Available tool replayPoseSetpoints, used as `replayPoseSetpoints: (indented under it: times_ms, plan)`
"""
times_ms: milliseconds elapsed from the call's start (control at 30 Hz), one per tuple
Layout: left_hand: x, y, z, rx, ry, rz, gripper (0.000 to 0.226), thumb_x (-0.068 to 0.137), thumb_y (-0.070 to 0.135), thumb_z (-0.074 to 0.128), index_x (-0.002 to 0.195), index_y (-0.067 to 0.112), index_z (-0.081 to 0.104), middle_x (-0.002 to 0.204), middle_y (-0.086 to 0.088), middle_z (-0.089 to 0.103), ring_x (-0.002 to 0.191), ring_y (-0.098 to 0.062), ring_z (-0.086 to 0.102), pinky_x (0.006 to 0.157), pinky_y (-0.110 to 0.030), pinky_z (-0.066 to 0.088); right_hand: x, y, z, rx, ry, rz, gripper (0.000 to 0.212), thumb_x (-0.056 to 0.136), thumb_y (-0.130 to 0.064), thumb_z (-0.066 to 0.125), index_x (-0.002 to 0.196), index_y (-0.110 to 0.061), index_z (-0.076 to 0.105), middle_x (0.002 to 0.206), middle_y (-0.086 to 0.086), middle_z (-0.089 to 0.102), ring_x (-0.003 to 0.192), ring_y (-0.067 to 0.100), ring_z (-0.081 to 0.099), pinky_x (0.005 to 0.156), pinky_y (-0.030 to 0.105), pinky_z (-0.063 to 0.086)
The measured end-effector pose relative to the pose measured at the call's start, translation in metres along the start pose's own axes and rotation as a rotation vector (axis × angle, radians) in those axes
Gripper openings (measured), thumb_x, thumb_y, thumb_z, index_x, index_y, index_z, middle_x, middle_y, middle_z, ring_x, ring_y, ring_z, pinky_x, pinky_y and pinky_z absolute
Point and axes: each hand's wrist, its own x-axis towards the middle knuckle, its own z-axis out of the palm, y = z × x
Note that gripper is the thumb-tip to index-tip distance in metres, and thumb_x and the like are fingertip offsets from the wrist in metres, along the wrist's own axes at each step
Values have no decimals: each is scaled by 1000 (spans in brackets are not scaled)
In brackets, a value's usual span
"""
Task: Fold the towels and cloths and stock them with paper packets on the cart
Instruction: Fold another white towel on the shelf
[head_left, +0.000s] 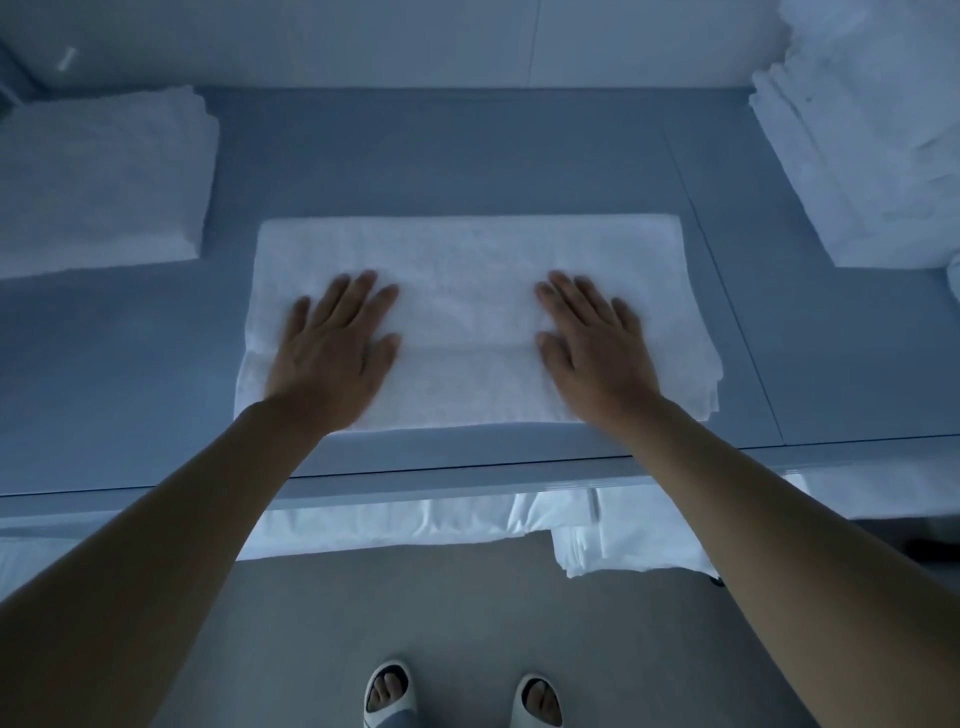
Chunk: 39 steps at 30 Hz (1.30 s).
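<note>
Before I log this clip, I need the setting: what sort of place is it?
Probably a hotel linen or housekeeping room: a white towel being flattened on a worktop, towel stacks beside it, more linen on a shelf below.

Both bare forearms reach forward side by side, well apart. The left hand (332, 348) lies palm down with fingers straight and slightly spread. The right hand (597, 343) mirrors it, flat, fingers pointing to the far side.

Grey counter (467, 156): folded white towel (467, 270) centre near front edge, folded towel stack (98, 182) left, looser towel pile (872, 156) right.
</note>
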Motion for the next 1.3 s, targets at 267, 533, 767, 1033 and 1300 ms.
replayPoseSetpoints:
  times_ms: [267, 533, 767, 1033, 1300]
  plan:
    - [-45, 81, -1, -62, -34, 282, 61, 102, 50, 37, 156, 21, 42, 168, -3, 30, 155, -26, 27, 123, -58, 24, -19, -4, -3, 92, 159, -168, 41, 106, -21, 46, 144, -15, 57, 158, 1, 47, 148, 24, 41, 116, 53, 33]
    - [-89, 95, 21, 115, -92, 320, 88, 95, 65, 47, 166, 27, 12, 174, 1, 6, 160, -22, 4, 124, -61, 18, -85, -15, -7, 87, -54, -247, 78, 98, -65, 46, 161, -22, 31, 172, -6, 18, 160, 16, 11, 127, 49, 17]
    - [-111, 97, 29, 69, 25, 293, 65, 102, 48, 47, 161, 27, 33, 170, 4, 26, 157, -21, 23, 121, -58, 26, -106, -21, -15, -94, -173, -311, 97, 90, -51, 65, 166, -22, 12, 174, -2, -3, 161, 21, -2, 128, 50, 12]
    - [-113, 90, 16, -22, 94, 320, 59, 93, 15, 52, 152, 20, 51, 163, 1, 42, 150, -23, 39, 115, -54, 38, -123, -16, -31, 147, -138, -272, 75, 85, 13, 53, 156, -10, 44, 168, 2, 31, 157, 20, 23, 127, 49, 23]
    - [-123, 37, -10, 24, 85, 154, 90, 62, -21, 60, 147, 9, 55, 159, -6, 46, 148, -30, 43, 112, -60, 40, -147, 14, -35, 54, 52, -175, 88, 60, 32, 56, 141, -3, 61, 153, 7, 54, 143, 27, 50, 113, 46, 46]
